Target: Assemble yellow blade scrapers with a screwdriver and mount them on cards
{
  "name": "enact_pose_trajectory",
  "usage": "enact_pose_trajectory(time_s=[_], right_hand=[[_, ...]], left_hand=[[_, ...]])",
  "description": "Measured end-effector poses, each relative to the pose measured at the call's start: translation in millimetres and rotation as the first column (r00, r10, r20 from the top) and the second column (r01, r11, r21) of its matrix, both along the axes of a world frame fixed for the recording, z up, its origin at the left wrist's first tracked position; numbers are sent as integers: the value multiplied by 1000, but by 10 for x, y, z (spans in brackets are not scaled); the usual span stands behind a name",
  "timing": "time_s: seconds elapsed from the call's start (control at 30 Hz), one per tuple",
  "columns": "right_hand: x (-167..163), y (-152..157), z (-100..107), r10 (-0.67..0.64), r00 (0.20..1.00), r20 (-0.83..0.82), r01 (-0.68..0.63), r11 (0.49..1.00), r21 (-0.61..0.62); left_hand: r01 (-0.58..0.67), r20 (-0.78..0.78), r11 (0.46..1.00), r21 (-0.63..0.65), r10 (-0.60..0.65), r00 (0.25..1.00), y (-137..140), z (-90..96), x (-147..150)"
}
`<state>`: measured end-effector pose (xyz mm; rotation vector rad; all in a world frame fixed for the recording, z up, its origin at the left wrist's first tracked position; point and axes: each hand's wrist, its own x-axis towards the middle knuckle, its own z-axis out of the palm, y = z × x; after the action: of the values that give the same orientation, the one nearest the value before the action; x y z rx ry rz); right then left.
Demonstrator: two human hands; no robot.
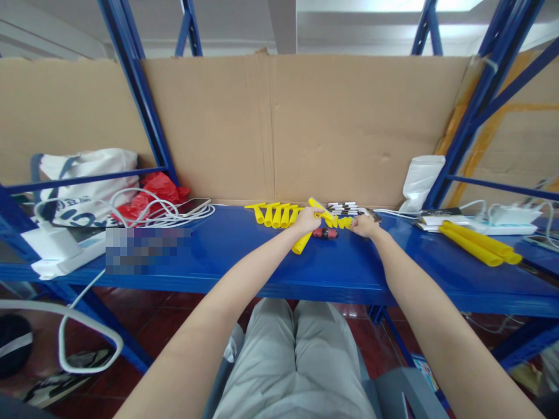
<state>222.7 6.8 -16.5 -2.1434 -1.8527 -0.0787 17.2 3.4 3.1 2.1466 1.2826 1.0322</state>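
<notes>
My left hand (pixel 308 220) is closed around a yellow T-shaped tool (pixel 301 243) with a hollow tubular handle, tilted so its wide head points away from me. My right hand (pixel 365 226) has its fingers together at the right end of a row of small yellow pieces (pixel 344 222); what they pinch, if anything, is hidden. Several more yellow T-shaped tools (pixel 276 215) lie side by side to the left of my left hand. Between my hands rests a red and black object (pixel 325 233). Black-and-white slim items (pixel 343 208) lie behind the small pieces.
Yellow tubes (pixel 476 243) lie at the right of the blue table (pixel 244 256). A white bag (pixel 421 181) leans by the right post. White cables (pixel 174 216), a power strip (pixel 72 256) and a red plastic bag (pixel 159 192) are at left. Cardboard (pixel 349 128) stands behind.
</notes>
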Motion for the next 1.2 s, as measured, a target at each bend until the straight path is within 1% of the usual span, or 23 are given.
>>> enact_pose_trajectory(time_s=[0.03,0.1,0.17,0.2,0.27,0.33,0.37,0.43,0.57,0.83,0.97,1.1,1.2], right_hand=[[-6,-4,9,-23,1000,-15,23,1000,-11],[-29,-18,38,-22,996,-88,22,1000,1],[-69,-43,80,63,967,-247,-47,997,69],[-96,-59,104,125,929,-348,-87,989,121],[-163,-96,153,255,821,-510,-155,961,230],[-240,-133,195,346,729,-590,-205,933,295],[-277,-148,211,371,701,-609,-221,925,310],[-341,-167,229,380,677,-630,-234,923,306],[-401,-165,225,352,675,-648,-225,935,273],[-409,-151,216,337,680,-651,-215,941,263],[-420,-143,194,366,616,-698,-232,931,283],[-433,-135,184,318,546,-775,-168,948,270],[-435,-155,206,288,488,-824,-158,957,242]], left_hand=[[-3,-11,1000,15,3,1000,-2,8,0],[-20,-26,999,36,21,999,-8,13,2],[-32,-36,999,44,33,999,-15,7,10],[-28,-38,998,50,30,999,-18,0,17],[-8,-39,998,60,11,999,-20,-20,36],[9,-43,998,65,-6,999,-15,-43,60],[12,-47,998,66,-9,999,-12,-53,72],[20,-51,998,68,-17,999,-8,-67,95],[35,-30,996,87,-32,999,-25,-62,118],[28,6,993,117,-29,1000,-72,-55,103],[23,43,991,128,-29,999,-84,-69,90],[40,69,990,133,-49,996,-105,-56,77],[48,57,983,178,-59,997,-126,-36,41]])
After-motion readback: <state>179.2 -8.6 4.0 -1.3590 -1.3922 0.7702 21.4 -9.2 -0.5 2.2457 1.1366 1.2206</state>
